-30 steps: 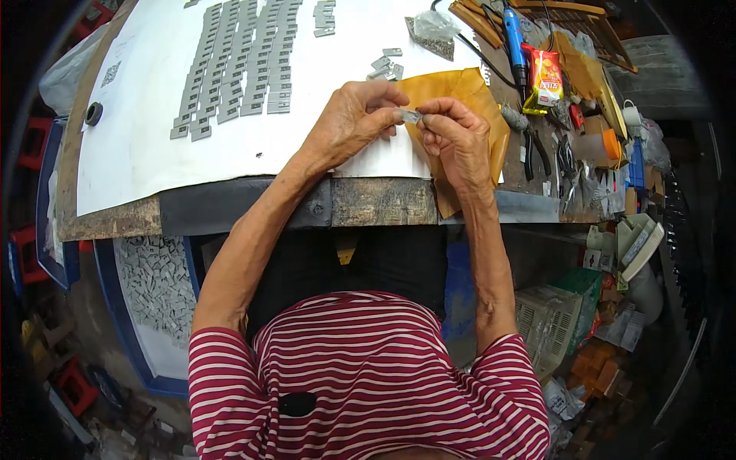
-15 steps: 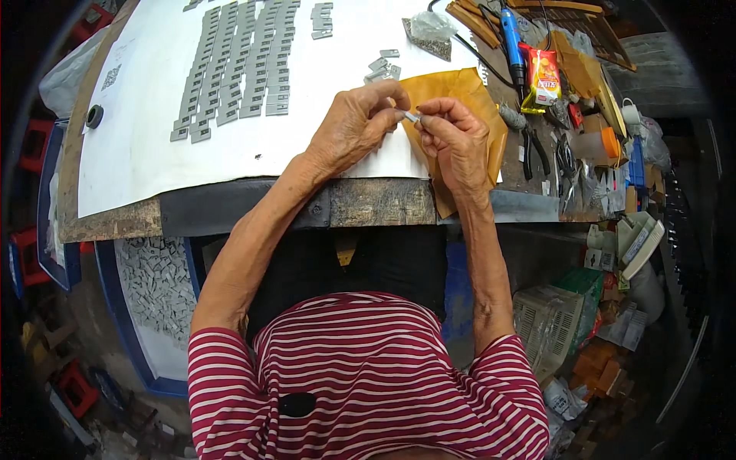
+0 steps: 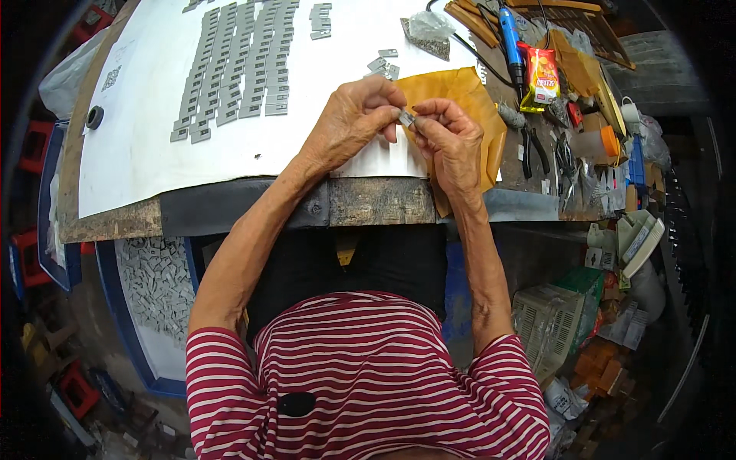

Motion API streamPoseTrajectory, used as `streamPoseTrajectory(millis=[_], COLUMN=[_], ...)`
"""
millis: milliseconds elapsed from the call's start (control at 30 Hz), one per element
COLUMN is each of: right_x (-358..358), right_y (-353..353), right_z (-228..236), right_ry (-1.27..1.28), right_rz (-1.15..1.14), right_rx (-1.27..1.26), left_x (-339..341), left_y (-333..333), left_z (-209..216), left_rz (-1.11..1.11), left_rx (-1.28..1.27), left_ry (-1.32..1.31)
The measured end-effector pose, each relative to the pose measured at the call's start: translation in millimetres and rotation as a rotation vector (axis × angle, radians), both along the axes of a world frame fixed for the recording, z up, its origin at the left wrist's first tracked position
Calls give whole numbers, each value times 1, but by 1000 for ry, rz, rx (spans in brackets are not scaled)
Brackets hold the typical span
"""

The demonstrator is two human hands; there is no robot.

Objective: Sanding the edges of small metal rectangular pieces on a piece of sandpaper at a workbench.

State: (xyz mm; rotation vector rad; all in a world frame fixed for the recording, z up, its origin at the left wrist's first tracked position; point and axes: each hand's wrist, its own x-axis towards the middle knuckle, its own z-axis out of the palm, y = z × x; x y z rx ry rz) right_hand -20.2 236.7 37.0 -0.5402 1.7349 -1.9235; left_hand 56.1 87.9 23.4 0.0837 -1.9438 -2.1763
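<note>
A small grey rectangular piece (image 3: 406, 118) is pinched between my two hands, above the near edge of the white sheet. My left hand (image 3: 354, 119) grips its left end between thumb and fingers. From the other side my right hand (image 3: 454, 142) holds it with thumb and forefinger, over a brown paper sheet (image 3: 460, 86). Just beyond the hands lies a loose cluster of similar grey pieces (image 3: 381, 67). To the left, long rows of such grey pieces (image 3: 234, 77) lie flat on the white sheet (image 3: 146, 165), with a short column (image 3: 320, 21) farther off.
At the right lie a blue electric screwdriver (image 3: 511, 38), a red and yellow packet (image 3: 542, 77), black-handled pliers (image 3: 534, 153) and an orange-lidded jar (image 3: 598, 144). A bag of small parts (image 3: 429, 34) sits at the back. Below left, a blue tray (image 3: 157, 307) holds many grey pieces.
The grey piece has been turned so its flat face shows more. Both hands have shifted slightly left, still holding it together.
</note>
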Motion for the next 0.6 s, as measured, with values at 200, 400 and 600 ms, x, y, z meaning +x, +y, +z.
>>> streamPoseTrajectory(millis=[200, 400, 600], right_x=[4, 3, 1], right_y=[-2, -2, -1], right_z=[6, 4, 0], right_ry=[-11, 34, 23], right_rz=[-15, -9, 3], right_rx=[39, 68, 70], left_x=[-1, -1, 2], left_y=[2, 1, 0], left_z=[-1, -2, 4], left_rz=[46, 46, 24], left_rx=[33, -11, 21], left_ry=[33, 49, 5])
